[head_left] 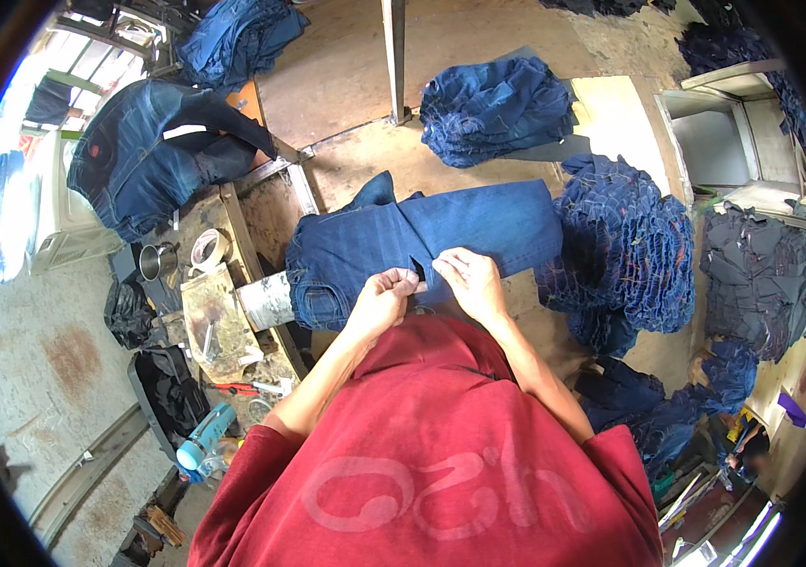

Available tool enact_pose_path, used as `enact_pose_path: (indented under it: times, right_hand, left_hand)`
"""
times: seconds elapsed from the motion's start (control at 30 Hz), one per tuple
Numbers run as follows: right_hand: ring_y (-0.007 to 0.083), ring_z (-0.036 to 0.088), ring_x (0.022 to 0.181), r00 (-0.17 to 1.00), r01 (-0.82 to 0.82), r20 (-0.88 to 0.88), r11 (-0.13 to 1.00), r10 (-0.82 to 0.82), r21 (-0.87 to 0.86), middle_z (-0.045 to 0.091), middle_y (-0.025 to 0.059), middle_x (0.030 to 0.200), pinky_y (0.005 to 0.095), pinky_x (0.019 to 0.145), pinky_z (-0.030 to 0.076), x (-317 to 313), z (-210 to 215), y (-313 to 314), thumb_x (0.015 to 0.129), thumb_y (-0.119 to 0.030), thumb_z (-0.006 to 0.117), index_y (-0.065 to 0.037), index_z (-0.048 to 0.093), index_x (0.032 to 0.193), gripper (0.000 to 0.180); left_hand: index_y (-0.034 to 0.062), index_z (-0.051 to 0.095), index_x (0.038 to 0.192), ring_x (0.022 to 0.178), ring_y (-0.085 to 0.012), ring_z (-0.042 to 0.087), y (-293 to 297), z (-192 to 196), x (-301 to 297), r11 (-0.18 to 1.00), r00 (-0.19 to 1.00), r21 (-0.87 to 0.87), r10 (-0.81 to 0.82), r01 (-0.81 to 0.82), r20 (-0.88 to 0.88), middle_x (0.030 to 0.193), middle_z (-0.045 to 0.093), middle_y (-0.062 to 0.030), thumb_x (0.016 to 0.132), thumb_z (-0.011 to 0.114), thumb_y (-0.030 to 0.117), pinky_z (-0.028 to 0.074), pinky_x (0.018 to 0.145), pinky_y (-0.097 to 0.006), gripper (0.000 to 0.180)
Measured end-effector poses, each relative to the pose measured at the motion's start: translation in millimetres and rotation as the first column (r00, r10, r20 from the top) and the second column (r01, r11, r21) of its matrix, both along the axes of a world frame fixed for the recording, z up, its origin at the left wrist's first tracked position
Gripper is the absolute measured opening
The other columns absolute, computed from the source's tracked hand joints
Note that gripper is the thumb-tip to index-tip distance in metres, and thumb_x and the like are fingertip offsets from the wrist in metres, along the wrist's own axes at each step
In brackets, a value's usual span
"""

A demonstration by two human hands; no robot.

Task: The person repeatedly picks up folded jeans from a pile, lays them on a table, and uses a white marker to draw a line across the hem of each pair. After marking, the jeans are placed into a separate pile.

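Observation:
A pair of blue jeans (pixel 483 224) lies sideways in front of me, its waist end to the left and a leg reaching right. Near its close edge is a small dark gap in the denim. Just left of that gap my left hand (pixel 384 299) is closed in a pinch at the fabric edge. On the gap's other side my right hand (pixel 472 282) pinches the denim between thumb and fingers. Whether a thread is also between the fingertips is too small to tell. A pale wrapped board end (pixel 268 300) sticks out from under the waist end.
Stacked denim pieces (pixel 625 246) lie right of the jeans, a folded denim pile (pixel 497 109) beyond. More jeans (pixel 152 146) hang at the left above a worn wooden bench (pixel 209 317) with a tape roll (pixel 208 249) and metal cup (pixel 158 261). A metal post (pixel 395 61) stands at the far side.

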State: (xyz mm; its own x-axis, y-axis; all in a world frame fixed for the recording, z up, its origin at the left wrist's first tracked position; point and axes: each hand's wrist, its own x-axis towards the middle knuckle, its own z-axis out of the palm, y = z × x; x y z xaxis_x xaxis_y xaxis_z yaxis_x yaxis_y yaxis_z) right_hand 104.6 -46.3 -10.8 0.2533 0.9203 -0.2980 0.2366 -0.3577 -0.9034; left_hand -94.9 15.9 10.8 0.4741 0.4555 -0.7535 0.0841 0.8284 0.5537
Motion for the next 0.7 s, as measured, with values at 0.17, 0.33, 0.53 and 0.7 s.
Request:
enact_pose_path:
  times: [0.17, 0.33, 0.53, 0.7]
  right_hand:
    - [0.0206, 0.08, 0.089, 1.0, -0.006, -0.015, 1.0, 0.007, 0.023, 0.082, 0.0173, 0.1, 0.0339, 0.078, 0.061, 0.0, -6.4, -0.1, 0.102, -0.026, 0.078, 0.004, 0.077, 0.109, 0.031]
    - [0.0213, 0.081, 0.091, 0.999, -0.01, -0.053, 1.0, 0.01, 0.006, 0.082, 0.018, 0.1, 0.0339, 0.079, 0.061, 2.0, -9.1, -1.2, 0.102, -0.025, 0.078, 0.004, 0.077, 0.11, 0.03]
    - [0.0209, 0.081, 0.091, 0.999, -0.02, -0.044, 0.998, 0.022, 0.053, 0.082, 0.0178, 0.102, 0.0336, 0.079, 0.061, 1.9, -11.2, -0.8, 0.102, -0.023, 0.077, 0.005, 0.077, 0.11, 0.029]
    - [0.0145, 0.073, 0.084, 0.999, -0.024, -0.026, 0.997, 0.026, 0.079, 0.08, 0.0123, 0.095, 0.0302, 0.075, 0.057, 5.6, -8.8, 2.1, 0.102, -0.018, 0.078, 0.005, 0.076, 0.107, 0.024]
  left_hand:
    - [0.0047, 0.074, 0.105, 0.052, -0.0027, 0.044, 3.6, 6.2, 6.2, 0.998, 0.996, 0.057, -0.008, 0.014, -0.091, 0.08, 0.071, 0.0015, 0.107, 0.067, 0.015, 0.032, 0.047, -0.024, 0.012]
    - [0.0048, 0.072, 0.104, 0.054, -0.0025, 0.046, 2.2, -1.2, 5.4, 0.996, 1.0, 0.085, -0.012, 0.014, -0.016, 0.081, 0.071, 0.0013, 0.107, 0.063, 0.012, 0.033, 0.048, -0.025, 0.012]
    - [0.0064, 0.069, 0.103, 0.048, -0.0055, 0.041, -3.2, -6.5, -12.3, 0.999, 0.996, 0.03, -0.019, 0.016, 0.093, 0.081, 0.07, -0.0004, 0.11, 0.058, 0.015, 0.033, 0.045, -0.026, 0.016]
    - [0.0077, 0.065, 0.115, 0.049, -0.007, 0.038, -12.9, -4.4, -19.9, 0.972, 0.98, -0.17, 0.181, -0.165, 0.081, 0.105, 0.079, -0.0094, 0.114, 0.054, 0.02, 0.033, 0.045, -0.025, 0.017]
